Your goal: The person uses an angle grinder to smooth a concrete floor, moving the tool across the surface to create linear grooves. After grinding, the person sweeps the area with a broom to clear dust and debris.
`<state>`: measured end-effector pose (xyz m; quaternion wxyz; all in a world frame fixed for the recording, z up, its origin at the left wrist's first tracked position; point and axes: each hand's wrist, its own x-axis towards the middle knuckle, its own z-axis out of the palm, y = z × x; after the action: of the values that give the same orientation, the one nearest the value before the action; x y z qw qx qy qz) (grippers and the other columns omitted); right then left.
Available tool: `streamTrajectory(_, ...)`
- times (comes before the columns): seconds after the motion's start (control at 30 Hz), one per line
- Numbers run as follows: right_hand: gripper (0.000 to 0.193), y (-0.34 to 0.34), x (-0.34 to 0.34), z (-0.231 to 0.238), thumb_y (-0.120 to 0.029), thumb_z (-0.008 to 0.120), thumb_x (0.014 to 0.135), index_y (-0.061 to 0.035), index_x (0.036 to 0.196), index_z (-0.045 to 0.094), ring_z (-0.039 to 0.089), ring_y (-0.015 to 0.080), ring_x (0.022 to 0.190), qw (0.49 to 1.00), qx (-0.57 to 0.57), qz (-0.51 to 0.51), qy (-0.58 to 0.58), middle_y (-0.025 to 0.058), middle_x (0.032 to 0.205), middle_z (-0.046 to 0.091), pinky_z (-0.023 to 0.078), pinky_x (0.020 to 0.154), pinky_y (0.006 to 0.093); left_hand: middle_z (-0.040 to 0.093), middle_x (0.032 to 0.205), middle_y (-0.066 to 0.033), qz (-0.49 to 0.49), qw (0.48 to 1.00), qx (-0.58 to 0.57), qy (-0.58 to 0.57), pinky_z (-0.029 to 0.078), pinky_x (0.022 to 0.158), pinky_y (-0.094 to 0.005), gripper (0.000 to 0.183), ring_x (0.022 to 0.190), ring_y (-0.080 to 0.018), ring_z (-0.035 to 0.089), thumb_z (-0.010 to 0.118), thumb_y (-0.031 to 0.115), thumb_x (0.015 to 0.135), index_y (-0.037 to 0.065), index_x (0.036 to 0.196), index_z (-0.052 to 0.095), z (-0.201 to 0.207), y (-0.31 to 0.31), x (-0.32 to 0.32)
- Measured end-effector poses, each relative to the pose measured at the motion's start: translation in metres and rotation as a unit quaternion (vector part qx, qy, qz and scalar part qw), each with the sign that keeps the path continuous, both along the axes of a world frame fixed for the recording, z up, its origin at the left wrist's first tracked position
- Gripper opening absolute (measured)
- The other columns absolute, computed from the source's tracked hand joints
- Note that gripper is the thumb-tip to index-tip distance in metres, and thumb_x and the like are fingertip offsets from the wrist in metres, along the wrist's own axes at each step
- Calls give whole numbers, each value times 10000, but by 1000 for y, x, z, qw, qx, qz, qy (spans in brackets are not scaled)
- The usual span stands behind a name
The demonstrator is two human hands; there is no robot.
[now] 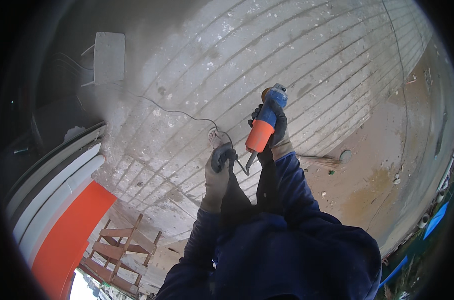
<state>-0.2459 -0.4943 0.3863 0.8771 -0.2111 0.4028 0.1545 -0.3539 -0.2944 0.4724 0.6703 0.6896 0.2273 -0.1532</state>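
An angle grinder [260, 134] with a blue and orange body is in my right hand [279, 129], a dark-gloved hand with fingers wrapped round the blue part. Its head points away from me, and part of a brownish disc shows at the far left side of the head. From the grinder's near end a black cable [187, 115] loops past my left hand and runs off to the far left. My left hand [222, 157], in a grey and black glove, is curled closed beside this loop. Whatever its fingers may hold is hidden. A foot [215, 138] shows just beyond it.
Long parallel grooves cross the dusty concrete floor [227, 75]. A pale board-like stand [109, 58] is at the far left. Nearer on the left are an orange panel [69, 235] and a wooden trestle [119, 250]. Thin rods [319, 161] lie at the right.
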Motion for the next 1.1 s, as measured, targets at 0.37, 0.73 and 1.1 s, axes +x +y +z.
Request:
streamTrajectory(0.37, 450, -53, -5, -9, -452, 676, 949, -29, 1094, 630, 690, 281, 771, 990, 66, 117, -35, 108, 877, 678, 607, 716, 456, 729, 1170, -195, -154, 982, 108, -9, 563, 908, -405, 510, 1073, -344, 721, 642, 81, 893, 30, 1396, 578, 13, -70, 11)
streamTrajectory(0.73, 476, -60, 2, -12, -495, 622, 979, -46, 1131, 666, 673, 273, 776, 961, 43, 247, -114, 108, 920, 691, 574, 691, 438, 726, 1104, -125, -11, 996, -61, 57, 552, 906, -356, 446, 1028, -208, 700, 602, 44, 903, 46, 1348, 634, 17, -94, -4)
streamTrajectory(1.1, 441, -3, 35, -55, -454, 613, 1023, -38, 1168, 636, 703, 311, 885, 935, -53, 350, -20, 132, 980, 689, 602, 840, 479, 656, 1141, -73, 60, 966, -237, 79, 557, 699, -271, 663, 821, -100, 666, 750, 260, 957, 46, 1500, 434, 4, -32, 16)
